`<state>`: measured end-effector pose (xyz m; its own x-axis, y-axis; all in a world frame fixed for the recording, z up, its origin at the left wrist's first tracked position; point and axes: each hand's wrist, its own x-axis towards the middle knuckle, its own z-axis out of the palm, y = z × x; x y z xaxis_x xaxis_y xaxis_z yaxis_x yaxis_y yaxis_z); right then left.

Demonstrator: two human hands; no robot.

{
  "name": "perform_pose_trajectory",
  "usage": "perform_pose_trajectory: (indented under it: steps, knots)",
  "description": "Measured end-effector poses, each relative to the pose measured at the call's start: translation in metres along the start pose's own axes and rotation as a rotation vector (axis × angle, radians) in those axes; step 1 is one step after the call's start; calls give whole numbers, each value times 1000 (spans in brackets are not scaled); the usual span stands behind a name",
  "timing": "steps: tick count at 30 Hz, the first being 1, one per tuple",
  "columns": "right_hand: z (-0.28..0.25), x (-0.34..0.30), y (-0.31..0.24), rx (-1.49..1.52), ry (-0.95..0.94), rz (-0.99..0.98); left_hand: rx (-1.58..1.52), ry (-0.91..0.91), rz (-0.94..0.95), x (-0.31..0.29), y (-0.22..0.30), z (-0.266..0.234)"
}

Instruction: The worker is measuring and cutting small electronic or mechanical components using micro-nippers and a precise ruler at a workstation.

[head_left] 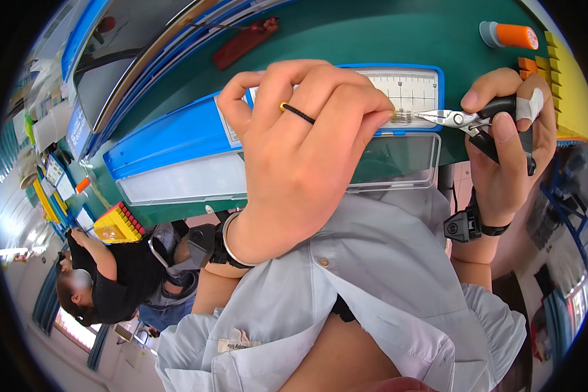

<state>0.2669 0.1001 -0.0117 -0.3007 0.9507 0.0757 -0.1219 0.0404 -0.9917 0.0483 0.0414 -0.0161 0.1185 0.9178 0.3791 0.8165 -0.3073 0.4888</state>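
Observation:
My right hand is wrapped around black-handled needle-nose pliers, whose silver jaws point left. A pale strip of tape covers one of its fingers. My left hand, wearing a black ring with a gold bead, pinches a small piece of thin bent wire between thumb and forefinger. The plier tips are right at the free end of this wire; whether they grip it is too small to tell. Under both lies an open blue case with a printed grid card inside, partly hidden by my left hand.
The case's clear lid lies along the near edge of the green table. Beyond are a red-handled tool and an orange-capped container. A yellow stepped block stands at right. Another person sits at left.

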Motion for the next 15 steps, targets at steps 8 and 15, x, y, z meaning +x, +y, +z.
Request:
perform_pose_trajectory:
  steps: [8, 15]
  knots:
    - [0, 1, 4, -14, -3, -48, -88, 4, 30, 2, -2, 1]
    - [2, 0, 6, -43, 11, -73, -139, -11, 24, 1, -5, 1]
